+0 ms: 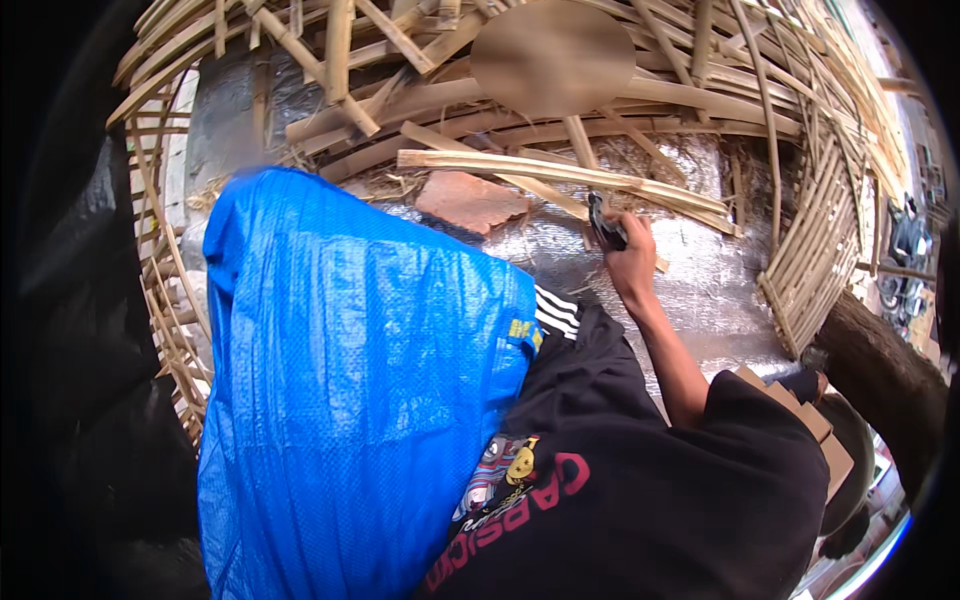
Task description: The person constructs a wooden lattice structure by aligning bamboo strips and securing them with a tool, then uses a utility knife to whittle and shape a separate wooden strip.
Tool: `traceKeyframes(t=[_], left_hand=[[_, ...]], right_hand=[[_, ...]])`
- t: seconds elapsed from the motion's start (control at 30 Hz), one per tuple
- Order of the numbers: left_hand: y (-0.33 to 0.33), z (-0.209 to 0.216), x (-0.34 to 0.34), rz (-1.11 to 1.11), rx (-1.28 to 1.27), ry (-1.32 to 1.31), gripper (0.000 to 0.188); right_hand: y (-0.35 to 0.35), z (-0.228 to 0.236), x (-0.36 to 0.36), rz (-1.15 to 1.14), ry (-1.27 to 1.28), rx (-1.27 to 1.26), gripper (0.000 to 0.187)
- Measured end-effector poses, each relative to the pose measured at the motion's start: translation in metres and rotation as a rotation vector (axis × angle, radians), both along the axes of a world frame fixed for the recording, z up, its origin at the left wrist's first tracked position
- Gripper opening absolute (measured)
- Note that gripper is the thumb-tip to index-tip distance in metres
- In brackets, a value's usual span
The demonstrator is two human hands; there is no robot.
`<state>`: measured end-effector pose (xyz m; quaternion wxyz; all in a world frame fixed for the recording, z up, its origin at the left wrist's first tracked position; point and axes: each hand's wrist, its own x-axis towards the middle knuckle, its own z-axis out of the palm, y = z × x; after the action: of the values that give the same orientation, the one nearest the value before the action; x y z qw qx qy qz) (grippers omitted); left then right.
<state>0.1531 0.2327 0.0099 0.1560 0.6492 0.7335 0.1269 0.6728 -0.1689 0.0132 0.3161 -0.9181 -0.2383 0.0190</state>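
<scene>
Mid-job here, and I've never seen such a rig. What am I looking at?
There is no machine: a person works bare-handed. This one picture comes from a wide fisheye camera on their head, looking down; straight edges bend near the rim. The right hand grips a dark tool, exact kind unclear; the left hand is not visible. On the silvery sheet lie a reddish slab and bamboo strips; a blue woven sheet spreads at the person's left.

Your right grip (632, 262) covers part of dark tool (599, 215); its kind unclear. Your left grip out of sight. Blue sheet (350, 330) hides part of your trousers (595, 365), runs off lower edge with your black shirt (690, 500). Blurred oval (553, 55) masks bamboo strips (720, 103). Dark objects (908, 245) near right rim too small to tell.
</scene>
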Motion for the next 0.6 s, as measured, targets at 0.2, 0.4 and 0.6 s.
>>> traceKeyframes(t=[0.2,0.4,0.6], left_hand=[[0.007,0.005,-0.004,-0.001,-0.003,-0.012,0.057],[0.010,0.005,0.000,-0.025,-0.002,-0.029,0.051],[0.009,-0.002,0.021,-0.059,-0.009,-0.058,0.044]], right_hand=[[-0.002,0.004,0.009,0.207,0.008,0.032,0.018],[-0.014,0.039,0.035,0.270,0.630,0.054,0.016],[-0.023,0.116,0.079,0.336,0.730,-0.117,0.021]])
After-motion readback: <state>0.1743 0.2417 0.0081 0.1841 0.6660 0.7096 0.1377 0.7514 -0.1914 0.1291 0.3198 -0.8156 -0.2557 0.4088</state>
